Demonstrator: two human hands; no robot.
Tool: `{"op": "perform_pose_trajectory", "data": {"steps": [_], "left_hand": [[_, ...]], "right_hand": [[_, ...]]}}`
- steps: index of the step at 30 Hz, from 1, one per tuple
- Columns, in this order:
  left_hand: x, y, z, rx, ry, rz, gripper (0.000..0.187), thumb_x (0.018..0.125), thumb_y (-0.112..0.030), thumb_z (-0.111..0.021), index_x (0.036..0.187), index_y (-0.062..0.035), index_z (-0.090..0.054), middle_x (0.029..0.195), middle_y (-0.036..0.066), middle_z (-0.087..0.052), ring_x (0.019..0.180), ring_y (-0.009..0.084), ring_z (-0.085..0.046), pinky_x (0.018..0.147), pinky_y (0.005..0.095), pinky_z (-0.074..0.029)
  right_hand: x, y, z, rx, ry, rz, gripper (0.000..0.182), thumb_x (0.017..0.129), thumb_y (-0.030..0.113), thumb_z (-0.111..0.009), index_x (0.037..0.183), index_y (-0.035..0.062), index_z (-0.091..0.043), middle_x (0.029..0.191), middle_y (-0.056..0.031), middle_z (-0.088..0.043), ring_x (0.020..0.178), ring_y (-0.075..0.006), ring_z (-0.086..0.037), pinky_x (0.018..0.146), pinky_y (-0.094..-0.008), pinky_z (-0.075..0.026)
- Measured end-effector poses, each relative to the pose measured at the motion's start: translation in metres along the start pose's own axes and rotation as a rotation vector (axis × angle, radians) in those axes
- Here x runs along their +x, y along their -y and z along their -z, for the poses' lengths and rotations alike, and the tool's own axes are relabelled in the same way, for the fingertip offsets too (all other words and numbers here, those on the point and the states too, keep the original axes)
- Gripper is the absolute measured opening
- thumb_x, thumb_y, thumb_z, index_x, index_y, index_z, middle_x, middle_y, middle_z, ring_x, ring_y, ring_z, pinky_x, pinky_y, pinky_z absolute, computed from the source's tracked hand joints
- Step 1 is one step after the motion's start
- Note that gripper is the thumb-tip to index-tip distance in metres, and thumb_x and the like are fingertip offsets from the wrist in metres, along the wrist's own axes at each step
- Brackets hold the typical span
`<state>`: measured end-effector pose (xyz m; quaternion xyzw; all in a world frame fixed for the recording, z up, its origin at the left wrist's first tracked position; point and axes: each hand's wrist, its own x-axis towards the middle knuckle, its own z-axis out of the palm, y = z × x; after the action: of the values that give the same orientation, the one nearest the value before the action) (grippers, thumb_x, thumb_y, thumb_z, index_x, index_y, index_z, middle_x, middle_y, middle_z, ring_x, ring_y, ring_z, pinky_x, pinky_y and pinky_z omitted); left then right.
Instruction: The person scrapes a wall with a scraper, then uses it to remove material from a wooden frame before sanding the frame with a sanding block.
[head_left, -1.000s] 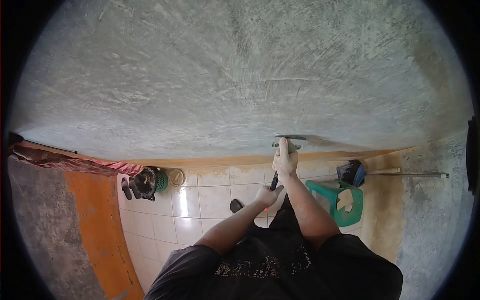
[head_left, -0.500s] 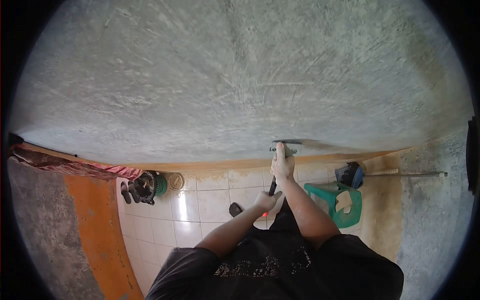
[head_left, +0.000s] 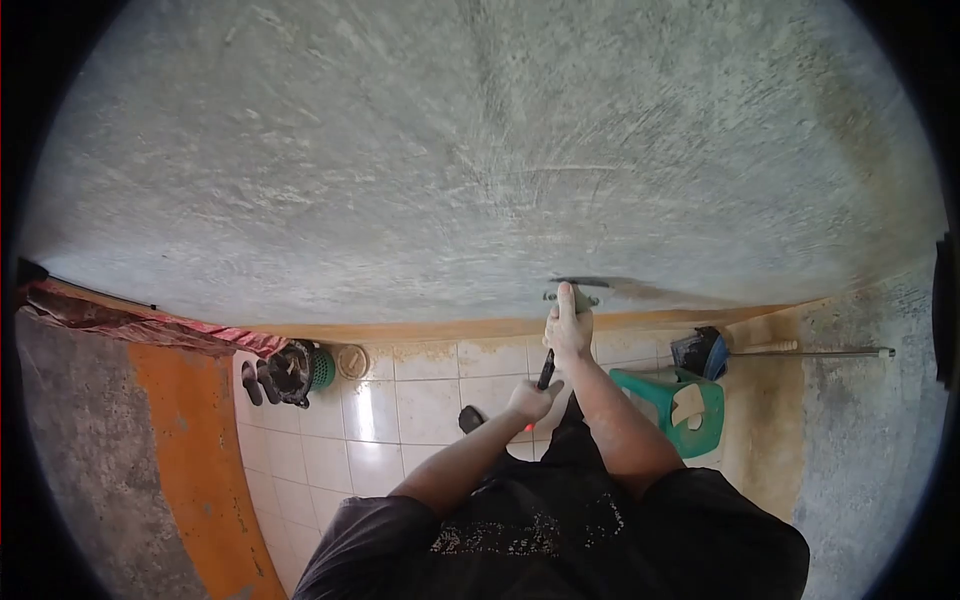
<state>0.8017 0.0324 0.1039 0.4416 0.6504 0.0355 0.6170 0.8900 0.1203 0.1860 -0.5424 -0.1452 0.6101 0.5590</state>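
Both my hands are on a black-handled tool (head_left: pixel 546 369) with a flat, dark-edged head. That head rests at the lower part of a rough grey wall (head_left: pixel 470 160), and a dark shadow stretches to its right. My right hand (head_left: pixel 569 330) is closed around the tool close to the head, thumb on top. Lower down, my left hand (head_left: pixel 533 401) grips the black handle. A small red spot shows just below the left hand. The tool's exact kind is hard to make out because the hands cover much of it.
A green plastic stool (head_left: pixel 708 432) with pale pieces on it stands to the right. Behind it are a dark and blue bundle (head_left: pixel 712 352) and a metal pole (head_left: pixel 820 352). At left lie a black bag (head_left: pixel 288 374), a green basket (head_left: pixel 321 368), sandals (head_left: pixel 257 384) and a red cloth (head_left: pixel 200 335).
The tool's head and my right hand have shifted very slightly to the right along the wall. Both hands keep their grip.
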Motion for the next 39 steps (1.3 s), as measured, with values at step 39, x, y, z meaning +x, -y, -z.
{"op": "perform_pose_trajectory", "data": {"steps": [39], "left_hand": [[-0.025, -0.010, 0.009, -0.019, 0.038, -0.035, 0.060, 0.079, -0.051, -0.059, 0.057, 0.0044, -0.057, 0.052, 0.015, -0.054, 0.053, 0.0209, -0.057, 0.056, 0.0385, -0.045]], "right_hand": [[-0.005, 0.007, 0.002, -0.023, -0.048, -0.058, 0.048, 0.081, 0.055, -0.059, 0.063, 0.0151, -0.039, 0.045, 0.0061, -0.030, 0.032, -0.0070, -0.027, 0.032, -0.0243, -0.022]]}}
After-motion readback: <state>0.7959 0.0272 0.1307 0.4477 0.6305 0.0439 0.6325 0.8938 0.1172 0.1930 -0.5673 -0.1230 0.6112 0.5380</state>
